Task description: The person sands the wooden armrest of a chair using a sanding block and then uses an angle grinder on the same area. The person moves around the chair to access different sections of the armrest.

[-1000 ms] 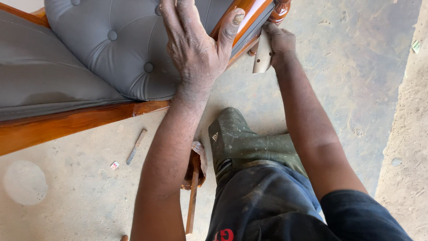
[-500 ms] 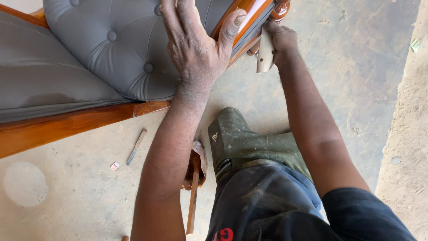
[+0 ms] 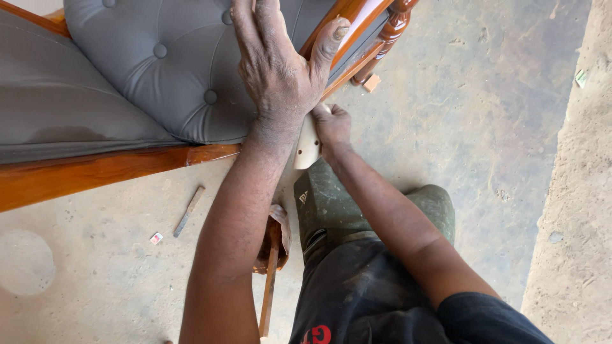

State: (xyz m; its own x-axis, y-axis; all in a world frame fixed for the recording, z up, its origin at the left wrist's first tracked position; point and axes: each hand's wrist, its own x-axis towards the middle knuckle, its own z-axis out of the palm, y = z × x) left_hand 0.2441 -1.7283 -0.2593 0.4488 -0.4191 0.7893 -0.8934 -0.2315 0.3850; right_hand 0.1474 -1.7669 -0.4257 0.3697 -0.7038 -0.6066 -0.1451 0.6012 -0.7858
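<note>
Two hands, left hand (image 3: 277,70) on one grey cushion (image 3: 159,70), right hand (image 3: 331,124) gripping one pale wooden piece (image 3: 307,145)

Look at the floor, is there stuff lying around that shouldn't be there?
Yes. A thin stick-like tool and a tiny scrap lie loose on the dusty concrete floor, and a small wood block sits under the chair's frame. The left hand presses the grey cushion; the right hand holds a pale flat piece.

Chisel (image 3: 189,211) & green boot (image 3: 331,210) on floor (image 3: 484,140)
</note>
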